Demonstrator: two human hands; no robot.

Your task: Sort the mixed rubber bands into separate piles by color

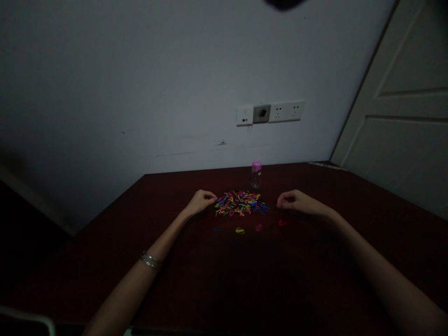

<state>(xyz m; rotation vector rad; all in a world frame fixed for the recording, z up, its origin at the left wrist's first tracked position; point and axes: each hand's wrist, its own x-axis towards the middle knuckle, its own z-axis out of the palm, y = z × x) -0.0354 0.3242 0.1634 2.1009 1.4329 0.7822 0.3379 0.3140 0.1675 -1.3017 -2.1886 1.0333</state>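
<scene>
A heap of small, brightly coloured plastic pins (240, 203), looking like stitch markers, lies on the dark red table (196, 280). My left hand (201, 201) is at the heap's left edge with its thumb and fingertips pinched together. Whatever it may hold is too small to make out. To the right of the heap, my right hand (293, 201) is closed, fingers curled toward the thumb; its contents are hidden. In front of the heap lie a blue pin (216, 229), a small yellow group (240, 230), a pink group (258, 227) and a red group (282, 223).
Behind the heap stands a clear bottle (256, 178) with a pink lid. The wall behind carries a row of sockets (269, 113). A pale door (402, 107) is at the right. A flat strip (327, 165) lies at the table's far right edge.
</scene>
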